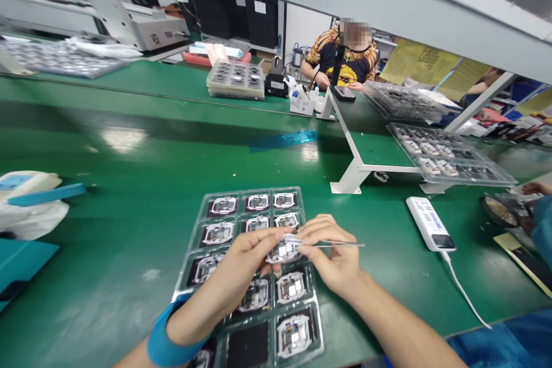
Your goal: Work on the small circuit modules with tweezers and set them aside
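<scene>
Head view, left to right: left hand [241, 264] and right hand [332, 253] together, both gripping a small metal-framed module [284, 250] above the clear blister tray [254, 189]. Right hand also pinches steel tweezers [340, 244]. White power bank [429, 223] sits at 2 o'clock.

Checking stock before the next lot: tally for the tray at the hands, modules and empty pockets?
Seated modules: 11
Held module, between left hand and right hand: 1
Tweezers, in right hand: 1
Empty pocket: 1
Total modules: 12; left forearm hides part of the tray.
</scene>
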A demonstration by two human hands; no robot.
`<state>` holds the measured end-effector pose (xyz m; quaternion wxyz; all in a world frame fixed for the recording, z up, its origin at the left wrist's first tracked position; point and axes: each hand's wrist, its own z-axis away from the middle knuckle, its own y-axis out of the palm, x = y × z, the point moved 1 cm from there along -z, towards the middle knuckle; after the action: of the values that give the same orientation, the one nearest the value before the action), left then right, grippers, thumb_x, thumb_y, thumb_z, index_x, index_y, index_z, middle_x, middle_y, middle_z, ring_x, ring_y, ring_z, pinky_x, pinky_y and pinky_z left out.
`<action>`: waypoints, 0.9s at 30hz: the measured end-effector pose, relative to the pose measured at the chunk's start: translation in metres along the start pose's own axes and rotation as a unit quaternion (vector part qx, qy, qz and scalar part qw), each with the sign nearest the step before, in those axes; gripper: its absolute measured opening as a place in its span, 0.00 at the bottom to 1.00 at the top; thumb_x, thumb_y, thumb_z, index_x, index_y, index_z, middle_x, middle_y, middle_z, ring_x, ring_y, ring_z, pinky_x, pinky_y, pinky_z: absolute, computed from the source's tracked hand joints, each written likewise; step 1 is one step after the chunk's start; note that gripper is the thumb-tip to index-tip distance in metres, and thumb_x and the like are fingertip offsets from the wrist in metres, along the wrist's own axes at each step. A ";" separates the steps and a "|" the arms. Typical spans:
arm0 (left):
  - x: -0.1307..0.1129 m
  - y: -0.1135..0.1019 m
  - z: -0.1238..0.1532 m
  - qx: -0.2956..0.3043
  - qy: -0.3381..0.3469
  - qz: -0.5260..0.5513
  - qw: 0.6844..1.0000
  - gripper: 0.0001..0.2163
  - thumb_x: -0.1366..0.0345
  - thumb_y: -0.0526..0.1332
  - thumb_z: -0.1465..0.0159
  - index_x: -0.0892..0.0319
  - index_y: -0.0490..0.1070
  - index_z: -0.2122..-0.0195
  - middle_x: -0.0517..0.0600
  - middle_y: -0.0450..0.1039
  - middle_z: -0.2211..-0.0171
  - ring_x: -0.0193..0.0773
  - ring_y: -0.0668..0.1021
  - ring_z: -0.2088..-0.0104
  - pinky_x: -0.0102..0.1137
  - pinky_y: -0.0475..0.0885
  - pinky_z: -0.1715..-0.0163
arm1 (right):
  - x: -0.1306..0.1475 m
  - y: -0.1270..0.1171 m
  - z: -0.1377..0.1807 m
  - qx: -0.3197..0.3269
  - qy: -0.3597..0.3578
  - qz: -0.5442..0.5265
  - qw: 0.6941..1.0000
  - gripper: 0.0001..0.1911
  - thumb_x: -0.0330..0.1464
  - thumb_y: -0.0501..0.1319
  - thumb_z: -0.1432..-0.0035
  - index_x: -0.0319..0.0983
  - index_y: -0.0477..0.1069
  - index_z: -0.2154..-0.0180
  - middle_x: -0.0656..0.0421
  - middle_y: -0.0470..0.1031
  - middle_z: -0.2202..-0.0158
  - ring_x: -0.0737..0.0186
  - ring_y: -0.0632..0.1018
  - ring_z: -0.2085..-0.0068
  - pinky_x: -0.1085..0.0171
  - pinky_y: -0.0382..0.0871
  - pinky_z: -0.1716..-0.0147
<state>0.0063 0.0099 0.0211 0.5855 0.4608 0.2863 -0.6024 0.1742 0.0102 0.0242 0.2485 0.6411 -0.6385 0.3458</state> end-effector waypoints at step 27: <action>-0.002 0.002 0.002 0.014 -0.012 -0.020 1.000 0.15 0.55 0.66 0.45 0.56 0.83 0.61 0.50 0.79 0.70 0.34 0.70 0.75 0.26 0.63 0.79 | -0.009 0.002 0.004 -0.042 0.208 -0.070 0.975 0.03 0.32 0.66 0.45 0.40 0.73 0.69 0.58 0.80 0.69 0.61 0.80 0.67 0.62 0.75 0.66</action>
<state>0.0074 0.0085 0.0241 0.5704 0.4555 0.2802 -0.6234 0.1734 0.0132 0.0145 0.4261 0.5870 -0.5403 0.4266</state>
